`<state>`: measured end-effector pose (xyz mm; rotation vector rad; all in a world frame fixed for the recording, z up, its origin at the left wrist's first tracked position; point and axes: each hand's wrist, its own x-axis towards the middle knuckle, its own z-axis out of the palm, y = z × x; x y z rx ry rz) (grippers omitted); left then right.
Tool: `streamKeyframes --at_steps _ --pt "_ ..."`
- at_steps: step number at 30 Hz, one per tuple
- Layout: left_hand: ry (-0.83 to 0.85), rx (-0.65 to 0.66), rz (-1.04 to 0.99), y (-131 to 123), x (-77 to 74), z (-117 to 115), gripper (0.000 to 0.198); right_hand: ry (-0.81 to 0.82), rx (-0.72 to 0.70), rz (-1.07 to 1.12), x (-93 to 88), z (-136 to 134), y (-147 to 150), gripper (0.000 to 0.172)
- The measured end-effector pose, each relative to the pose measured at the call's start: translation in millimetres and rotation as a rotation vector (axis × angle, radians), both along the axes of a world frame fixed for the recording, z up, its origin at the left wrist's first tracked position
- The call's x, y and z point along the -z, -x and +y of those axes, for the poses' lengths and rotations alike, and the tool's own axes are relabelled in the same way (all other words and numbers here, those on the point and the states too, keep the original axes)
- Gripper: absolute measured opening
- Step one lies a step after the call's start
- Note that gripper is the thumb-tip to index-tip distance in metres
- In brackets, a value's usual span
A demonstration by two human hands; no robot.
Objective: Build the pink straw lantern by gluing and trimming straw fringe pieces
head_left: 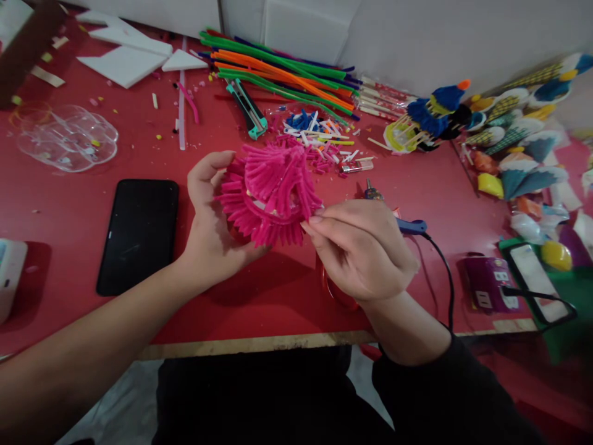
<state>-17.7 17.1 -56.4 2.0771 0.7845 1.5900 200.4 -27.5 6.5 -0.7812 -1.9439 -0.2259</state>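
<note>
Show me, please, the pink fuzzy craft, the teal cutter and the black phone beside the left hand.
Pink fuzzy craft [277, 178]: head view, on its upper strips.
Teal cutter [248, 110]: head view, on its body.
Black phone [138, 238]: head view, on its dark screen.

right sleeve [445, 395]: black, ending on the forearm | left forearm [115, 321]: bare | lap clothing [259, 402]: black | left hand [210, 238], right hand [365, 247]: bare

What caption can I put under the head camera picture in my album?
Left hand cradles a pink pipe-cleaner craft, right hand pinches its edge, above a red table.
</note>
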Motion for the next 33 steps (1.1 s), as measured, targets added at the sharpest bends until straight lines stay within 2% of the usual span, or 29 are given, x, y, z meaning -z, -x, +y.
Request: streamKeyframes --at_steps 3,7,13,20,26,33 --pt "0.049 -0.009 -0.019 -2 -4.8 -5 0.11 0.006 -0.009 0.012 0.5 0 0 0.032" --pt "0.102 -0.002 -0.076 -4 -6.6 -6 0.111 -0.03 0.009 0.006 -0.2 1 1 0.023" --pt "0.041 0.028 0.015 -3 -8.5 -5 0.108 -0.049 0.024 -0.035 -3.4 2 4 0.017" --pt "0.016 0.171 -0.042 5 6.0 1 0.122 -0.05 0.041 -0.017 -1.5 1 5 0.01" --pt "0.077 0.204 -0.078 3 3.4 -1 0.129 -0.032 0.035 -0.011 -4.3 1 5 0.01" --pt "0.092 0.245 -0.117 10 13.3 8 0.12 -0.064 0.119 -0.096 -7.7 0 4 0.015"
